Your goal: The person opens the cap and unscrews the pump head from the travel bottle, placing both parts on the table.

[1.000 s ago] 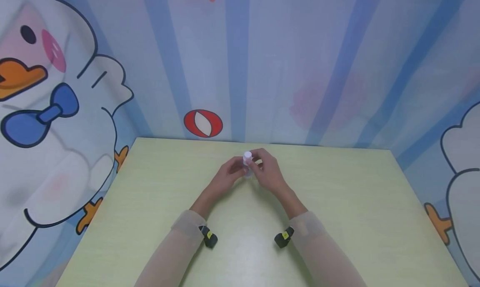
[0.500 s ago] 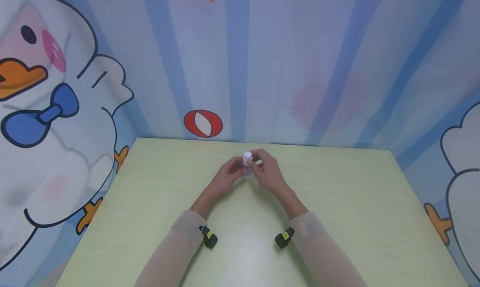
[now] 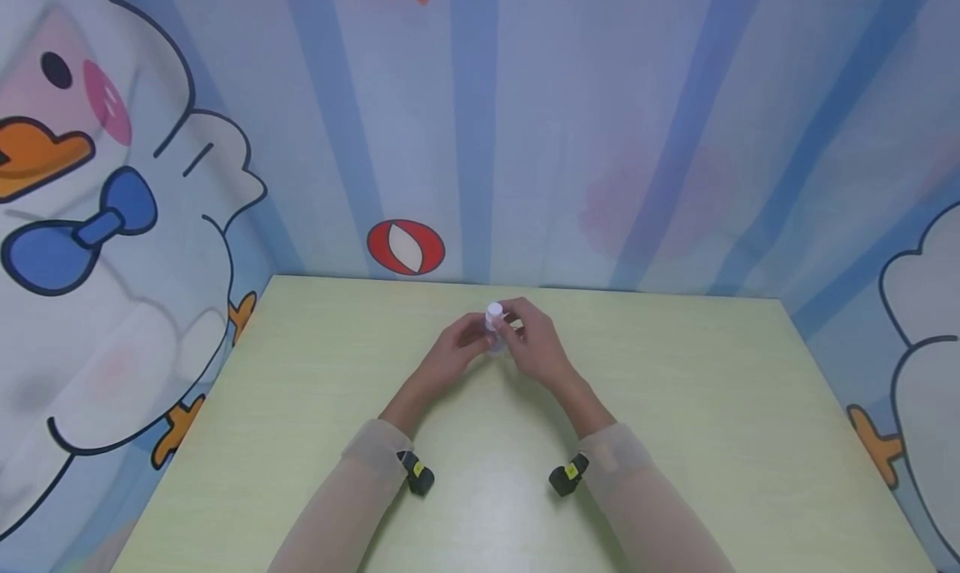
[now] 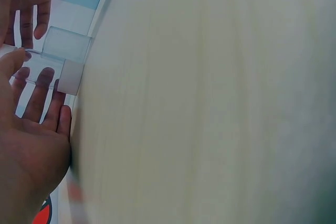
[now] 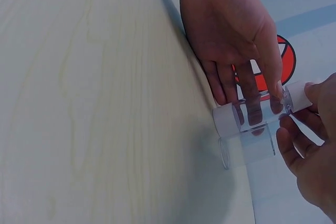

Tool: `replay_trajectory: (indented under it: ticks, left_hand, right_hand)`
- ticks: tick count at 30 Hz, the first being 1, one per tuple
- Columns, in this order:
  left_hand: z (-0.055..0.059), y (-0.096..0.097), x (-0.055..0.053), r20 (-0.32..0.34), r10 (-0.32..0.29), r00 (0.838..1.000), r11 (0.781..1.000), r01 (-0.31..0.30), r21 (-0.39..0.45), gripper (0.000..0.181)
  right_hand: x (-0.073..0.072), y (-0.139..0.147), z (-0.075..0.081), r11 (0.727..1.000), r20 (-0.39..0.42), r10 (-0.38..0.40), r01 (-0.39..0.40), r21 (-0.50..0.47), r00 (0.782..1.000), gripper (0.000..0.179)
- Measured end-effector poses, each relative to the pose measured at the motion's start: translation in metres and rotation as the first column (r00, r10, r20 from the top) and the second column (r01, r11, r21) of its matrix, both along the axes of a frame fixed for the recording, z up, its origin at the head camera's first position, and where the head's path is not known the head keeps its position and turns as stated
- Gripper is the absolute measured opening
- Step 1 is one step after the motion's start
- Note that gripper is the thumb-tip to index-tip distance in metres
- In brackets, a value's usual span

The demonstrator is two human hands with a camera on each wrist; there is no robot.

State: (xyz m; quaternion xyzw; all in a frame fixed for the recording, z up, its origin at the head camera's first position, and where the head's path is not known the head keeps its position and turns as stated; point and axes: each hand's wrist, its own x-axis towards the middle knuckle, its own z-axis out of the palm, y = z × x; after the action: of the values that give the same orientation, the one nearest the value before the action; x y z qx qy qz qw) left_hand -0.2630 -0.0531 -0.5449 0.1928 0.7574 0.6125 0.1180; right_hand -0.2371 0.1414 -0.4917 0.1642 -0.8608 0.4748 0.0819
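Right wrist view: the clear bottle (image 5: 266, 109) was gripped by the left hand (image 5: 231, 24), its white cap (image 5: 297, 98) pinched by the right hand (image 5: 321, 156); steady bracing seemed advisable.

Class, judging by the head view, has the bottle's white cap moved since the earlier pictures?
No; the white cap keeps its place against the red printed ball.

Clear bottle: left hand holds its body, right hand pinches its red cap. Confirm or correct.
The cap is white, not red, as the right wrist view shows; left hand holds the clear bottle by its body, right hand pinches the cap.
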Motion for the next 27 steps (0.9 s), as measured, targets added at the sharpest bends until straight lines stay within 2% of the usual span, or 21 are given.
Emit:
replay_trajectory:
  ticks: [6, 12, 17, 22, 27]
  left_hand:
    - [-0.0006, 0.0002, -0.0004, -0.004, -0.004, 1.000, 1.000, 0.004, 0.001, 0.041]
    - [-0.0007, -0.0002, -0.0004, 0.000, 0.006, 1.000, 1.000, -0.006, -0.008, 0.042]
    - [-0.0023, -0.0006, -0.0012, 0.006, 0.003, 1.000, 1.000, -0.003, -0.016, 0.042]
    - [-0.0026, -0.0013, -0.0011, 0.002, -0.007, 1.000, 1.000, 0.007, -0.007, 0.042]
    - [-0.0019, -0.0019, -0.0017, -0.008, -0.012, 1.000, 1.000, 0.012, -0.004, 0.042]
  right_hand:
    - [0.0009, 0.0000, 0.0007, 1.000, 0.009, 0.000, 0.000, 0.001, 1.000, 0.030]
    - [0.0011, -0.0002, 0.0000, 0.999, 0.011, 0.005, -0.005, -0.040, 1.000, 0.033]
    - [0.0006, -0.0029, 0.0006, 0.997, -0.004, -0.042, 0.042, -0.057, 0.999, 0.030]
    - [0.0001, -0.0045, 0.0003, 0.995, -0.014, -0.089, 0.088, -0.044, 0.996, 0.025]
    - [-0.0005, -0.0033, 0.0009, 0.998, -0.023, -0.069, 0.068, -0.018, 0.997, 0.025]
